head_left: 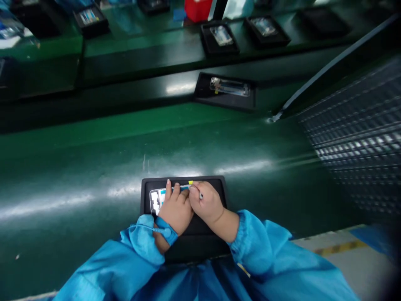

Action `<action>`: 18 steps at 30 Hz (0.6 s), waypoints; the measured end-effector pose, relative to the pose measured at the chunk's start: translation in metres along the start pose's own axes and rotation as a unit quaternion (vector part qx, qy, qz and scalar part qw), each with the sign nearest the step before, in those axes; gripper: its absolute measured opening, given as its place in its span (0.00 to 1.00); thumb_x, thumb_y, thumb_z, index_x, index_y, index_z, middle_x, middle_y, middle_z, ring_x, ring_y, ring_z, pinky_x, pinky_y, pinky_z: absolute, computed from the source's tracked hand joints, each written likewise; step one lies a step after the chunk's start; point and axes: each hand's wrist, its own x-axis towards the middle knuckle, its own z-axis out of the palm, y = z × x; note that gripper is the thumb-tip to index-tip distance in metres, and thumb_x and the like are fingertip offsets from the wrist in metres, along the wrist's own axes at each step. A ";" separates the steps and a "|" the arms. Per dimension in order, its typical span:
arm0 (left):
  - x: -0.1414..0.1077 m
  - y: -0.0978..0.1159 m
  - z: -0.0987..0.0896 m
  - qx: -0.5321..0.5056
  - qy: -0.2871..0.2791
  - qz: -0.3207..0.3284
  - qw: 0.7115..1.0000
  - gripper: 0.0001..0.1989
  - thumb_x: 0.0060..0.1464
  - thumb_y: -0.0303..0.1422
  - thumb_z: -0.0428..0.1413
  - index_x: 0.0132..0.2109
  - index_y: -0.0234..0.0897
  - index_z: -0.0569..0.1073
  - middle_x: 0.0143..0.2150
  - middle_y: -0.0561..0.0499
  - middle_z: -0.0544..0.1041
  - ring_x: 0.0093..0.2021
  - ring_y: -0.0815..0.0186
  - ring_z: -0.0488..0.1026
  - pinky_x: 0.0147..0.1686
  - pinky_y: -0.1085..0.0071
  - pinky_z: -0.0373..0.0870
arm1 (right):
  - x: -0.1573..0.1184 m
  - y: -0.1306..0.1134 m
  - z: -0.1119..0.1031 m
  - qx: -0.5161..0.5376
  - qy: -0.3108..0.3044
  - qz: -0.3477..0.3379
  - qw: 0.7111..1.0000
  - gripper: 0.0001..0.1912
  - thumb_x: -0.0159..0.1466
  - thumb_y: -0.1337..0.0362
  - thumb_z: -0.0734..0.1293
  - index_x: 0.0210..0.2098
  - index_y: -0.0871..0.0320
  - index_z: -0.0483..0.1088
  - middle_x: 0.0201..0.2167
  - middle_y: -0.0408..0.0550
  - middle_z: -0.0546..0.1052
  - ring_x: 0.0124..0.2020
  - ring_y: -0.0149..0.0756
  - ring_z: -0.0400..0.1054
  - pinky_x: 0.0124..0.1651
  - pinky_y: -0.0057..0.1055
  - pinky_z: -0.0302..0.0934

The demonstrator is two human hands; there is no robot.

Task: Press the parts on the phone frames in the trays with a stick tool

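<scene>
A black tray [219, 186] lies on the green belt right in front of me, and a phone frame [156, 201] with white and blue parts lies in it. My left hand [175, 211] rests flat on the frame, fingers stretched toward its far edge. My right hand [206, 205] is closed around a thin grey tool [200, 195], its tip near a small yellow tab [191, 182] at the frame's upper edge. Both hands touch each other. Blue sleeves cover my arms, and a blue wrist strap [166, 230] circles the left wrist.
A second black tray [202, 90] with a phone frame sits farther out on the dark rail. More trays [206, 39] stand on the far green belt, near a red box [197, 9]. A dark perforated panel [360, 129] rises at the right.
</scene>
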 end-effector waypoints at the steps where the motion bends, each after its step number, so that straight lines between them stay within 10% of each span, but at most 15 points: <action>1: 0.000 0.000 0.000 -0.006 0.004 -0.003 1.000 0.15 0.50 0.31 0.50 0.46 0.33 0.70 0.35 0.47 0.74 0.47 0.49 0.65 0.53 0.45 0.51 | -0.001 0.000 0.002 0.002 0.010 0.014 1.000 0.12 0.62 0.66 0.53 0.28 0.58 0.64 0.20 0.48 0.72 0.22 0.35 0.67 0.26 0.29 0.64; 6: 0.003 -0.010 -0.009 -0.052 -0.020 -0.026 0.998 0.11 0.53 0.31 0.47 0.39 0.37 0.73 0.36 0.51 0.74 0.46 0.56 0.65 0.54 0.51 0.52 | 0.000 0.002 0.005 0.061 0.024 0.207 0.976 0.12 0.60 0.59 0.54 0.33 0.59 0.63 0.24 0.51 0.74 0.26 0.39 0.69 0.29 0.34 0.64; 13: 0.003 -0.073 -0.038 0.022 -0.072 -0.263 0.962 0.20 0.54 0.40 0.45 0.50 0.33 0.66 0.48 0.40 0.69 0.50 0.51 0.62 0.48 0.53 0.59 | -0.012 0.031 -0.050 0.215 0.122 0.536 0.808 0.17 0.58 0.50 0.57 0.38 0.56 0.57 0.19 0.41 0.70 0.22 0.35 0.68 0.28 0.32 0.63; 15: 0.001 -0.087 -0.044 -0.001 -0.123 -0.269 0.955 0.21 0.54 0.40 0.45 0.49 0.31 0.67 0.47 0.40 0.70 0.48 0.54 0.65 0.46 0.59 0.62 | -0.026 0.039 -0.068 0.265 0.113 0.617 0.732 0.17 0.58 0.50 0.58 0.39 0.54 0.55 0.20 0.40 0.69 0.19 0.34 0.67 0.24 0.31 0.63; 18: -0.009 -0.094 -0.049 -0.017 -0.132 -0.219 0.967 0.17 0.53 0.39 0.44 0.37 0.35 0.73 0.35 0.46 0.75 0.39 0.58 0.71 0.40 0.63 0.68 | -0.053 0.032 -0.081 0.279 0.111 0.656 0.693 0.14 0.57 0.51 0.58 0.37 0.54 0.54 0.19 0.43 0.68 0.16 0.36 0.65 0.17 0.31 0.61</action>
